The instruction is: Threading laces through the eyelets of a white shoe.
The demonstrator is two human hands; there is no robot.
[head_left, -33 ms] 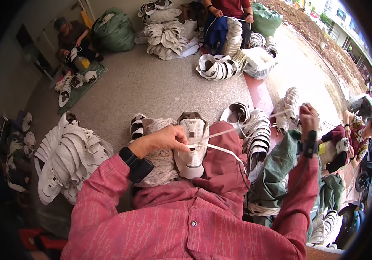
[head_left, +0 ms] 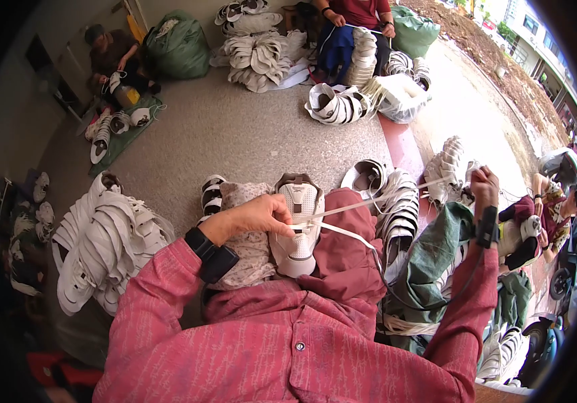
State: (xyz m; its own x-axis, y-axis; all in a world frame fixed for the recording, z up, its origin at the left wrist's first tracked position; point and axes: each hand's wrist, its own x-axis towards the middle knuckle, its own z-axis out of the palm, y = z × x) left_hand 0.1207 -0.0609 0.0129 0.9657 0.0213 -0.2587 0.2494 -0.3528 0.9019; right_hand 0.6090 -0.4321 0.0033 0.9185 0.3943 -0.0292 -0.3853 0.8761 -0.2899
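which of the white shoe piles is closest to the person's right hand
The small stack of white shoe uppers just left of the raised right hand; the other piles lie farther off, at the person's left or near the co-workers.

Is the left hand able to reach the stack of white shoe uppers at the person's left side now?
Probably yes: the stack of white shoe uppers lies unobstructed beside the left hand, though that hand pinches the lace.

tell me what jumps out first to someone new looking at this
A white shoe upper on the person's lap, centre, pinned by the left hand, while the right hand pulls its white lace taut, out to the right. A big stack of white uppers sits on the floor at left.
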